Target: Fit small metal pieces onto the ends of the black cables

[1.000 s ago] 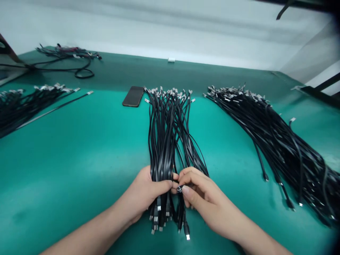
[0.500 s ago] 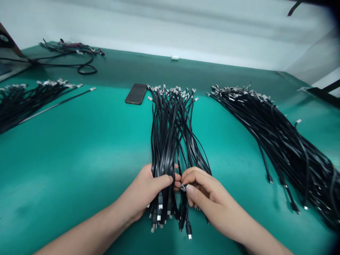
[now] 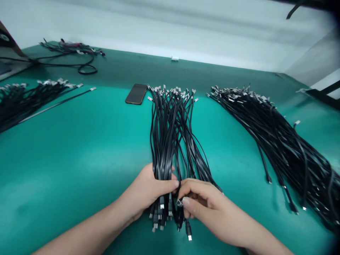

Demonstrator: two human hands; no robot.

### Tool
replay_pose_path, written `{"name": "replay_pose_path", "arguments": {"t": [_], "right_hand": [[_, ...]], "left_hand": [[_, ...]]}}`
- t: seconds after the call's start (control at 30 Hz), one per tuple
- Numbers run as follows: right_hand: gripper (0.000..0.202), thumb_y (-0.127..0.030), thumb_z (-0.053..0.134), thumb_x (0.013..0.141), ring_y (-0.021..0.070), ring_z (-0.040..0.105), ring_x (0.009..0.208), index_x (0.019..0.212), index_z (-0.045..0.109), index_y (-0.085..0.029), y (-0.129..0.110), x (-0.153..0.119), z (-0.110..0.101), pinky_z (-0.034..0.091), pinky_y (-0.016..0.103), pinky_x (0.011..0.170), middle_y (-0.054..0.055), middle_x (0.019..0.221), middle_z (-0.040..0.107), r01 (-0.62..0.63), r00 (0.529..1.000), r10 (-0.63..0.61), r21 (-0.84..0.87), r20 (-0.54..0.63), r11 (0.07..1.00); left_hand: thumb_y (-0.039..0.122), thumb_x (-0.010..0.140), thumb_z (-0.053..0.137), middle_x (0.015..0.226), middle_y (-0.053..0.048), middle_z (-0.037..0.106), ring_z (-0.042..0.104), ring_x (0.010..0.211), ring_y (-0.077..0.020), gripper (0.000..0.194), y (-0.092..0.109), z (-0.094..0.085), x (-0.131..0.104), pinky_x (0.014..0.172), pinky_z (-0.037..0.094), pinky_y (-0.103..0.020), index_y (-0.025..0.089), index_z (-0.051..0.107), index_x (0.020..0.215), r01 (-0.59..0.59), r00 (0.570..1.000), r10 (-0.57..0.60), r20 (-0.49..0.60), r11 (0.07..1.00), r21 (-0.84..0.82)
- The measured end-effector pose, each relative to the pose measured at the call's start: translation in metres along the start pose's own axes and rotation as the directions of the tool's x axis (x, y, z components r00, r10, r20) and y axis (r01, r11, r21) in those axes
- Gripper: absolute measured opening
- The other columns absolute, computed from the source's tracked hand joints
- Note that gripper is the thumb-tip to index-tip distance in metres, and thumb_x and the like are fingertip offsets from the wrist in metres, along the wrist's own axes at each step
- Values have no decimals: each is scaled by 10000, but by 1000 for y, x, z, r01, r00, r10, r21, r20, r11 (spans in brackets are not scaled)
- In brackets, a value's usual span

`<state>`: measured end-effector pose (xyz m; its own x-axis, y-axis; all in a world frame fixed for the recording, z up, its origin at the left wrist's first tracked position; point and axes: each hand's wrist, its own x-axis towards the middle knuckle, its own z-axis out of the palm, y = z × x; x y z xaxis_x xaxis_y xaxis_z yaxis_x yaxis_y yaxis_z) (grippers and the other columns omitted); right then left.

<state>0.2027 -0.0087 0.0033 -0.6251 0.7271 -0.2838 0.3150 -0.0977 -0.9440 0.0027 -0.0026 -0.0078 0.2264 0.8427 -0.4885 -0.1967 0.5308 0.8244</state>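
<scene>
A bundle of black cables (image 3: 164, 134) with silvery plugs at both ends lies down the middle of the green table. My left hand (image 3: 154, 187) is wrapped round the lower part of this bundle, thumb across the top. Just to the right, my right hand (image 3: 202, 202) pinches a cable end with a small metal plug (image 3: 180, 202) between thumb and index finger. Looser cables (image 3: 196, 156) run beside the bundle and pass behind my right hand. One black plug (image 3: 188, 232) points down below it.
A black phone (image 3: 136, 94) lies beyond the bundle, to its left. Large cable heaps rest at the right (image 3: 281, 141) and at the left (image 3: 29, 97). Tangled wires (image 3: 77, 47) lie at the back left. A small white piece (image 3: 175, 58) sits by the wall.
My right hand has moved slightly down and left with the pinched cable end. My left thumb now reaches further right across the cables.
</scene>
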Motion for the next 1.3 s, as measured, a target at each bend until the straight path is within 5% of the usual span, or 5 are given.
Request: {"name": "replay_pose_path", "arguments": {"t": [0.33,0.6,0.83,1.03,1.3], "right_hand": [[242,-416,671,947,106,616,657,865,666,-188,0,5,10,520,276,637,-12,849,537,29,999,-21,372,-26,928],[174,-372,661,979,126,628,717,922,709,-215,8,11,-8,550,299,677,39,1016,616,297,877,-149,272,-457,915],[187,-362,644,990,108,687,728,929,704,-196,4,17,-8,606,289,723,41,1026,622,346,854,-239,161,-461,924],[106,-293,654,987,105,719,769,988,720,-209,6,21,-2,624,264,752,31,1025,629,405,853,-281,217,-440,888],[97,-294,652,995,101,701,774,993,716,-221,5,23,-2,618,250,711,24,1028,628,466,830,-304,282,-468,839]], "left_hand": [[208,614,890,618,112,522,464,584,-93,395,1,1,0,591,361,-242,183,580,858,1,999,2,-53,999,51],[303,702,876,666,91,581,486,607,-94,391,-4,-6,4,606,367,-247,178,588,935,-13,997,9,71,998,60],[282,744,842,804,60,655,545,684,-110,379,-1,-6,3,663,416,-265,200,601,1025,35,996,-49,75,983,178],[177,787,733,687,80,544,507,648,-114,150,2,-6,3,622,401,-257,202,588,814,-4,986,-50,162,947,321],[231,751,773,778,46,608,537,713,-129,195,5,0,-1,674,433,-268,194,643,891,-25,994,0,107,973,229]]}}
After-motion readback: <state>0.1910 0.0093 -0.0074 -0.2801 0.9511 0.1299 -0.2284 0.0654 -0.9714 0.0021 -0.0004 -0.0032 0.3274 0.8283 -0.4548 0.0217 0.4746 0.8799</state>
